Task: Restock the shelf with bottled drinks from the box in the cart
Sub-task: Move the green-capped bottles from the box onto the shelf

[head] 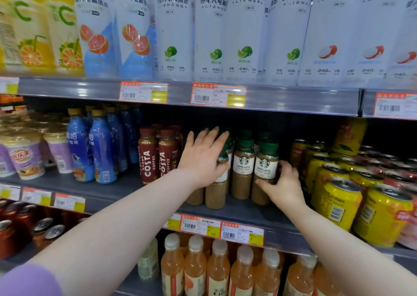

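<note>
Several green-capped caffe latte bottles (242, 169) stand in rows on the middle shelf (248, 212). My left hand (203, 158) lies with straight fingers against the front-left bottles (215, 192), covering their caps and labels. My right hand (283, 186) curls its thumb and fingers round the lower body of the rightmost front latte bottle (264, 171). The box and the cart are out of view.
Red Costa coffee bottles (147, 158) stand just left of the lattes, blue bottles (101, 147) further left. Yellow cans (336, 196) crowd the right side. White electrolyte bottles (243, 32) fill the shelf above, orange drinks (195, 266) the shelf below.
</note>
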